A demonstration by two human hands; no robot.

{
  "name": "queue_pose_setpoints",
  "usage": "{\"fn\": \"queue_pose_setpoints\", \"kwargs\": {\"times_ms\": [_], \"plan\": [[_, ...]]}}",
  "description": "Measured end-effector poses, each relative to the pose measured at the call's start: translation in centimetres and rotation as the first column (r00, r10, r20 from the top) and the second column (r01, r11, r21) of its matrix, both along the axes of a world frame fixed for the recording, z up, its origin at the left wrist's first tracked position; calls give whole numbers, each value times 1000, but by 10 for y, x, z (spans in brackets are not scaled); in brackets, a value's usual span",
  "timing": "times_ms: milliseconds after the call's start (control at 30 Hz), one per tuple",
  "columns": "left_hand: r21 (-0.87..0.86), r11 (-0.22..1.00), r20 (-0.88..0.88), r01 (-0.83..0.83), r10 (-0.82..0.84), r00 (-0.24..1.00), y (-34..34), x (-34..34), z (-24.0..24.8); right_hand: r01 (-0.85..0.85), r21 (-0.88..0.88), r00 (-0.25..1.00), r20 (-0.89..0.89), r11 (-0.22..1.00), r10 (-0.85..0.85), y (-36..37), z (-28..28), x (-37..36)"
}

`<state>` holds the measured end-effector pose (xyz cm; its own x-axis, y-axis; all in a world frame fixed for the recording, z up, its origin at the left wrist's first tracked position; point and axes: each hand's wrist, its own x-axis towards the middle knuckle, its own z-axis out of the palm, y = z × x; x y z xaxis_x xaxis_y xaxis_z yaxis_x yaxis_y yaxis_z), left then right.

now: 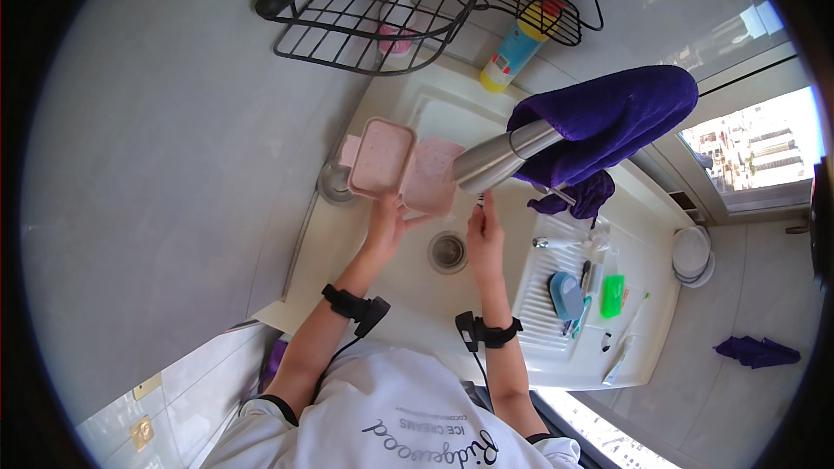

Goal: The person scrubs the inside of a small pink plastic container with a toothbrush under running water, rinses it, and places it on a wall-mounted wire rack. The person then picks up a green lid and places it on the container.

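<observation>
My left hand (387, 224) grips the near edge of a pink rectangular soap dish (383, 159), tilted over the sink basin (404, 274). A second pink piece (432, 175), shallow and wet-looking, sits against its right side; whether the two are joined I cannot tell. To the right, my right hand (486, 230) is closed, its fingers pinched just below the wide metal faucet (506, 157). A small dark-and-light striped tip (480, 200) shows at those fingers; the rest of that object is hidden.
A purple towel (608, 117) drapes over the faucet. Above hangs a black wire rack (382, 35), with a yellow-and-blue bottle (519, 45) beneath it. On the ribbed ledge at right lie a blue brush-like item (566, 295), a green box (612, 296) and a tube (618, 360). The drain (448, 253) lies between my hands.
</observation>
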<state>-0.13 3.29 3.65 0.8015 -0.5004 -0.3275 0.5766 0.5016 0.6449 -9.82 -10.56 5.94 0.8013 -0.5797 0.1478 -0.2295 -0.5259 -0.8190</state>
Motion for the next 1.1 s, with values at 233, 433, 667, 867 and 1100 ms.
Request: {"fn": "queue_pose_setpoints", "kwargs": {"times_ms": [233,433,667,867,1100], "plan": [[61,995,-56,75,-72,996,5,0,11,105,572,994,-35,814,-104,-14,1,-15],[38,988,-79,151,-148,986,9,2,8,94,669,996,-69,738,-65,-9,-6,-26],[-2,986,-43,165,-165,985,10,2,2,91,775,996,-86,625,-39,-7,-1,-30],[44,958,-31,284,-283,959,8,-2,12,-16,990,999,22,137,-40,1,-11,-14],[54,956,-30,289,-287,957,18,1,12,-45,989,998,52,143,-45,19,-10,-5]]}}
